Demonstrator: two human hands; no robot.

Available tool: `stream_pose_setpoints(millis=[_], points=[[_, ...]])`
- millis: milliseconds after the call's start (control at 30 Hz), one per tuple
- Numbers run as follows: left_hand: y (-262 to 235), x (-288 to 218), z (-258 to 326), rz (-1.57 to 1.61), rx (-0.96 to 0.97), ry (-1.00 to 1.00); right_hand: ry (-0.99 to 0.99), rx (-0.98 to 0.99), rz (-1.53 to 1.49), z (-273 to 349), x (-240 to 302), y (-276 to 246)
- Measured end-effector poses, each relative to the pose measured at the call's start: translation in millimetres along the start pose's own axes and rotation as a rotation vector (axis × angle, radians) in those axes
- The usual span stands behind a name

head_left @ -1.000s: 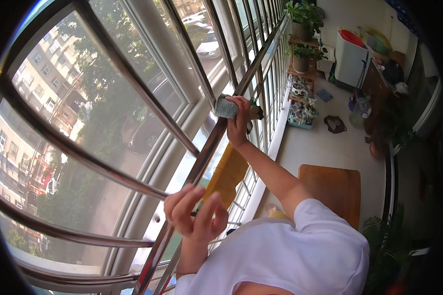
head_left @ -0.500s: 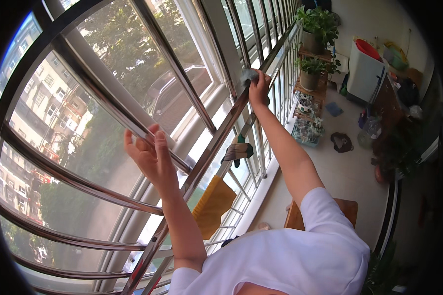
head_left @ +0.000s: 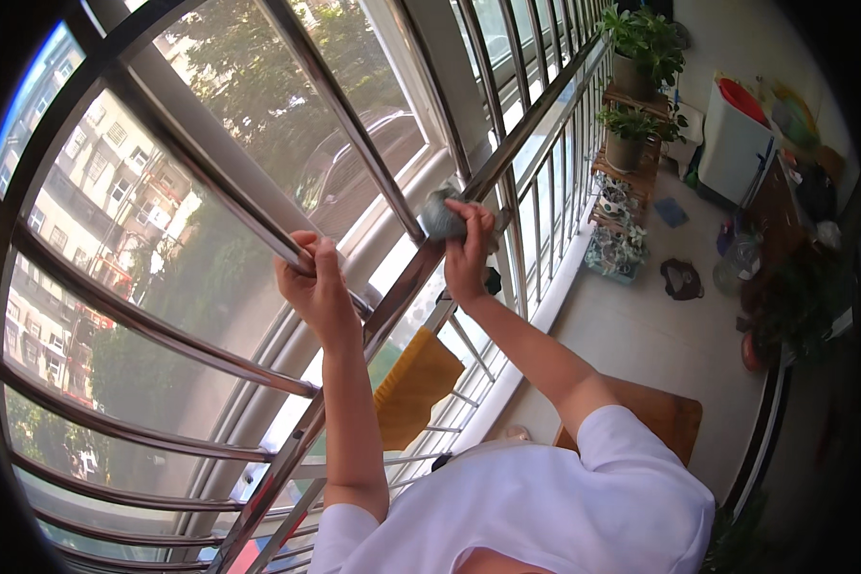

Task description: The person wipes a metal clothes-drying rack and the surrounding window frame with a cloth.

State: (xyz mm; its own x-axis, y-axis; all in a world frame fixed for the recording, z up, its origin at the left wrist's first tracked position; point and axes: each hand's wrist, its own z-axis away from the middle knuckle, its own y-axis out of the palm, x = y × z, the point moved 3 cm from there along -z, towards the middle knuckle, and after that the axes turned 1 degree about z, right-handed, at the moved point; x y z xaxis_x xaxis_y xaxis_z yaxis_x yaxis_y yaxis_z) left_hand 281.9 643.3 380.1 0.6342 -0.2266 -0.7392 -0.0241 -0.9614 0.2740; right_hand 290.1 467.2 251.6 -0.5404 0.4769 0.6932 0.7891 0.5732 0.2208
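Observation:
My left hand [head_left: 318, 287] is closed round one of the shiny metal bars [head_left: 210, 191] of the window guard. Farther right, my right hand [head_left: 469, 251] presses a grey-green cloth [head_left: 443, 214] against the flat metal rail [head_left: 409, 283], close to where a bar meets it. The cloth is bunched up under my fingers. Below the rail hangs a mustard-yellow cloth [head_left: 417, 387]. A dark part of a glove shows just below my right wrist; most of it is hidden.
A wooden stool [head_left: 655, 416] stands on the floor to my right. Potted plants [head_left: 629, 143] sit on a wooden stand at the far end. Beyond them are a white bin [head_left: 735, 143] with a red item on top and a dark cloth [head_left: 682, 279] on the floor.
My right hand has slid the grey-green cloth along the rail toward me. My left hand, loose beside the bar before, has closed round it.

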Motion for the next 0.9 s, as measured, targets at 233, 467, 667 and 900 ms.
stream_pose_setpoints(millis=[233,467,667,900], points=[[-3,-6,1,0.083,0.181,0.007,-0.025,0.057,-0.095,21,27,5],[1,-3,4,0.031,0.102,0.104,0.147,-0.135,-0.082,-33,-40,-3],[-6,0,3,0.079,0.113,0.045,-0.002,-0.003,-0.037,19,22,6],[7,-2,14,0.097,-0.014,0.073,0.09,-0.176,-0.116,-43,-49,-1]])
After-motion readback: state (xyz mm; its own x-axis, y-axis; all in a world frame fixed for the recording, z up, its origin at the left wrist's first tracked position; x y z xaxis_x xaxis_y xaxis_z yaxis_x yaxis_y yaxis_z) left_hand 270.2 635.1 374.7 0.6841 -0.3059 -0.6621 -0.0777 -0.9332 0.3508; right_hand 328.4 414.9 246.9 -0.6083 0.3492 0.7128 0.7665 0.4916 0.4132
